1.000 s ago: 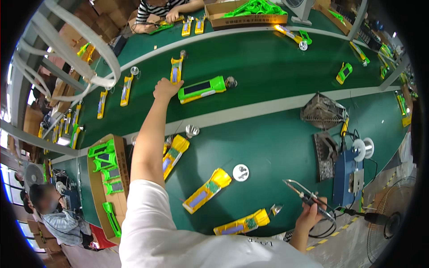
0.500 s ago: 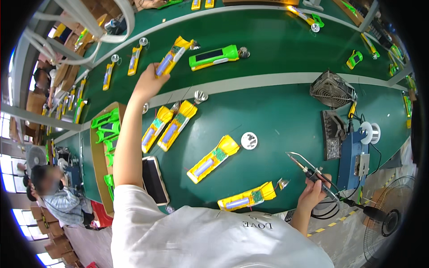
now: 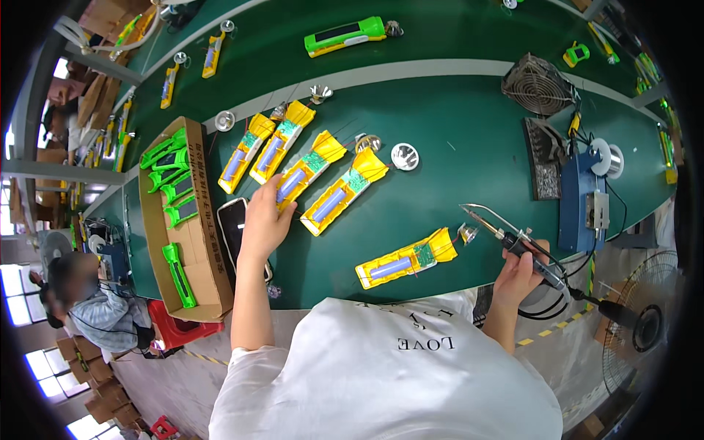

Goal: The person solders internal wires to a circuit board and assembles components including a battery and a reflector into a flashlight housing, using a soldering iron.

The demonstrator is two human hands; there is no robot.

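Left hand (image 3: 265, 224) on a yellow casing (image 3: 308, 168), soldering iron (image 3: 529, 257) in the right hand (image 3: 519, 273)

The left hand grasps the lower end of the yellow casing, thumb and fingers around it; whether the casing rests fully on the green table (image 3: 440, 183) cannot be told. It lies tilted between two others: a second casing (image 3: 281, 143) on its left and a third casing (image 3: 345, 192) just beside it on its right. Each shows a purple battery and a green circuit board.

The right hand is closed around the handle of the soldering iron, its tip pointing up and left, apart from every casing. The nearest one, a fourth casing (image 3: 405, 258), lies near the table's front edge.

A phone (image 3: 232, 226) lies partly behind the left hand, next to a cardboard box (image 3: 209, 227) of green covers (image 3: 178, 275). At the right stand a blue soldering station (image 3: 576, 183) and a spool (image 3: 607, 158) of wire.
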